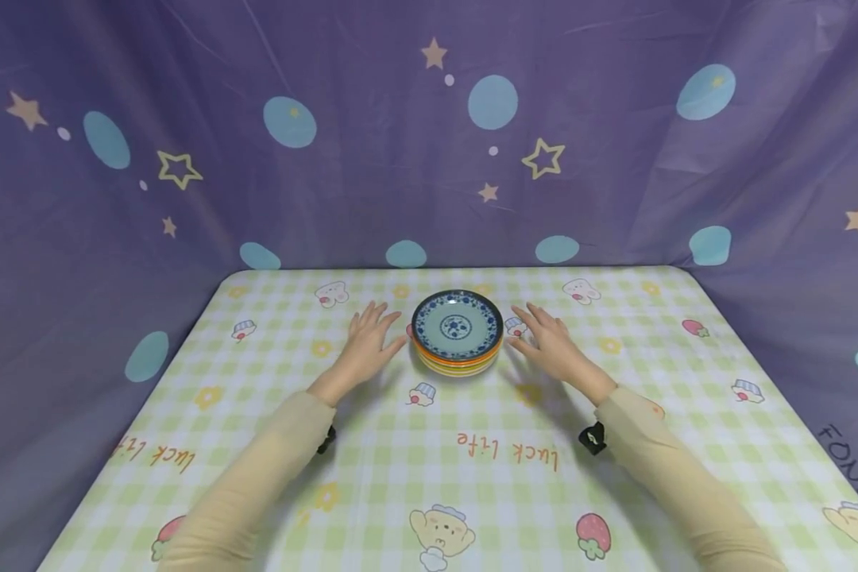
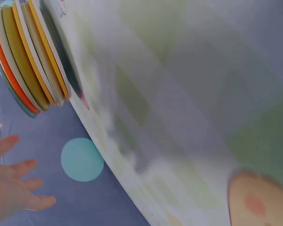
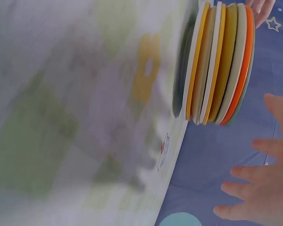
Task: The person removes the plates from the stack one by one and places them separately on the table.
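A stack of several plates [image 1: 457, 327] stands on the table, the top one pale blue with a dark blue floral rim. In the wrist views, orange, cream, olive and yellow edges show below it. My left hand [image 1: 367, 342] hovers just left of the stack, fingers spread, not touching it. On the other side my right hand [image 1: 552, 343] is held in a like way, fingers apart and a small gap from the plates. Neither hand holds anything. The left wrist view shows the left fingers [image 2: 20, 169] straight; the right wrist view shows the right fingers [image 3: 243, 181] extended too.
A green-and-white checked tablecloth [image 1: 372, 492] with cartoon prints covers the table. Purple curtains [image 1: 400, 143] with stars and blue dots enclose the back and both sides. Dark bands with small devices [image 1: 593, 438] are on the wrists.
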`<state>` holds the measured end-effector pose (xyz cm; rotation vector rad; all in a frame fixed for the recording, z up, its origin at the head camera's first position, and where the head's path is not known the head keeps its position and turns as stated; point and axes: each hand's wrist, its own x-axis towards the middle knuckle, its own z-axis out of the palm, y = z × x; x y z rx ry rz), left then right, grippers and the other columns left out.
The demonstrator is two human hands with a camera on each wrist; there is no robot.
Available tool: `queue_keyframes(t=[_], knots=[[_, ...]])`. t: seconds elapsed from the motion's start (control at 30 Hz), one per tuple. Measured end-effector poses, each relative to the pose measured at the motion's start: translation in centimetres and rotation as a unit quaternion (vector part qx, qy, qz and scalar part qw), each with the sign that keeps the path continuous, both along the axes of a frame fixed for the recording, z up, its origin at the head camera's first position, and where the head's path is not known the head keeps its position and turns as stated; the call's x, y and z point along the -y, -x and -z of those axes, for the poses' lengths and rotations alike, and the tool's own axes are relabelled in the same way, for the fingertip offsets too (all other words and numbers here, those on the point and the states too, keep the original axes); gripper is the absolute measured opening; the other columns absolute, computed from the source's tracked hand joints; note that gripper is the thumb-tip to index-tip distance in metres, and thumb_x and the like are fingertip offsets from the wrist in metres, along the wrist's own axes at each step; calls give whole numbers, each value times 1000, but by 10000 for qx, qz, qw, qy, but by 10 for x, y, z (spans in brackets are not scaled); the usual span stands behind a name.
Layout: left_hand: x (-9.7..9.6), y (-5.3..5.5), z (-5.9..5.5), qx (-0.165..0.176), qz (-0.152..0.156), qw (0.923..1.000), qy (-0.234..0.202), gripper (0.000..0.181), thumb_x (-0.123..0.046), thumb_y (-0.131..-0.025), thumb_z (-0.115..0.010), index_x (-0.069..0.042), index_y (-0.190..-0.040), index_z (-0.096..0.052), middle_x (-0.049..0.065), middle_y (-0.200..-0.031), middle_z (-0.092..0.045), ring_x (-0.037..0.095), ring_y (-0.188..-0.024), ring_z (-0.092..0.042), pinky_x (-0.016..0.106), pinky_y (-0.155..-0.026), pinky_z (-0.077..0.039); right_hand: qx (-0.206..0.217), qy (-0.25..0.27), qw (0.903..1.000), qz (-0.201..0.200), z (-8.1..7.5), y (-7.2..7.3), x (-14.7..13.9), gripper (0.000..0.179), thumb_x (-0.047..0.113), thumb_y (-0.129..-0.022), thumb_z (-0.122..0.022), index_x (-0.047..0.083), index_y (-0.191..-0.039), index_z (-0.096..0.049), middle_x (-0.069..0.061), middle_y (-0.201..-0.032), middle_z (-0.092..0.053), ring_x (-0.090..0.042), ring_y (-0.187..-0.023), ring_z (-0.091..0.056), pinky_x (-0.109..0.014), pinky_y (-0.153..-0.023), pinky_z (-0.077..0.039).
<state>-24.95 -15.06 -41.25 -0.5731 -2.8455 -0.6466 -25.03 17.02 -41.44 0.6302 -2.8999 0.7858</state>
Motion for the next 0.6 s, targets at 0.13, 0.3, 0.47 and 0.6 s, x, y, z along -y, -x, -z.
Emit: queue_keyframes(t=[0.13, 0.3, 0.47, 0.6], knots=[[-6, 2, 2, 173, -17, 9976, -673, 49, -29, -90, -50, 1, -127, -43, 25, -135, -32, 40, -127, -22, 53, -105, -11, -54, 371, 9993, 37, 1, 1, 7, 60, 33, -89, -51, 4, -137, -30, -27, -138, -26, -41, -124, -27, -54, -103, -19], [-12, 7, 5, 695, -150, 9838, -1648, 48, -25, -90, -50, 3, -127, -42, 24, -131, -38, 36, -123, -32, 47, -104, -23, -24, 871, 9961, 131, 6, 5, 14, 55, 28, -89, -51, 1, -134, -34, -24, -135, -35, -37, -123, -32, -49, -103, -23], [-18, 11, 11, 1162, -402, 9598, -2522, 45, -21, -90, -50, 2, -127, -42, 22, -129, -43, 34, -120, -38, 43, -103, -28, 213, 1461, 9886, 301, 8, 6, 21, 51, 24, -89, -52, -1, -131, -38, -23, -129, -42, -36, -112, -44, -47, -96, -35], [-11, 46, 61, 834, -255, 9455, -3138, 43, -27, -87, -54, -3, -123, -49, 17, -116, -55, 25, -106, -53, 32, -91, -44, 364, 1775, 9824, 462, 8, 6, 27, 48, 20, -88, -53, -3, -129, -41, -24, -121, -48, -32, -95, -53, -42, -82, -46]])
